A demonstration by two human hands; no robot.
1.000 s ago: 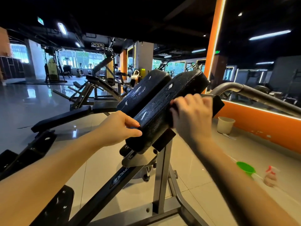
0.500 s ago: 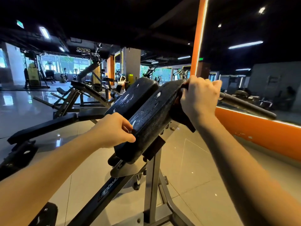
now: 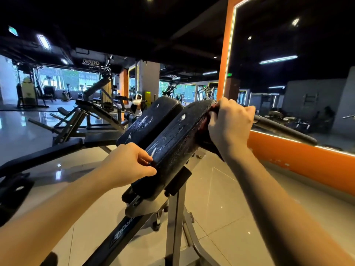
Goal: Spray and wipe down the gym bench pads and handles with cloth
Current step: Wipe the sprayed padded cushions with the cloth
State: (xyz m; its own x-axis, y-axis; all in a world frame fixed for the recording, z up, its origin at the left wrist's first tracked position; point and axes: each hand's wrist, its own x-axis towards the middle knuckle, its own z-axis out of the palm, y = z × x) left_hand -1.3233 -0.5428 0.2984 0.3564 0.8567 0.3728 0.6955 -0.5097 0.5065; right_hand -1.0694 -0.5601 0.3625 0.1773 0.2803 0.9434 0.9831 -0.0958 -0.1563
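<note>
Two black tilted bench pads stand on a grey steel frame (image 3: pixel 175 223). The nearer pad (image 3: pixel 172 146) is wet with droplets and white streaks; the farther pad (image 3: pixel 151 120) lies just behind it to the left. My left hand (image 3: pixel 128 166) holds the near pad's lower left edge, thumb and fingertips curled on the rim. My right hand (image 3: pixel 230 121) grips a dark cloth (image 3: pixel 206 129) against the pad's upper right end. A black handle (image 3: pixel 284 131) sticks out to the right behind that hand.
An orange-framed mirror wall (image 3: pixel 299 164) runs along the right. A black flat bench (image 3: pixel 48 156) and other machines (image 3: pixel 90 116) stand to the left on the glossy tiled floor (image 3: pixel 221 198). A person with a white headset (image 3: pixel 137 104) sits beyond the pads.
My right hand has slid the cloth up the near pad from its middle to its upper right end. The view tilted up, so the floor items at right left the picture.
</note>
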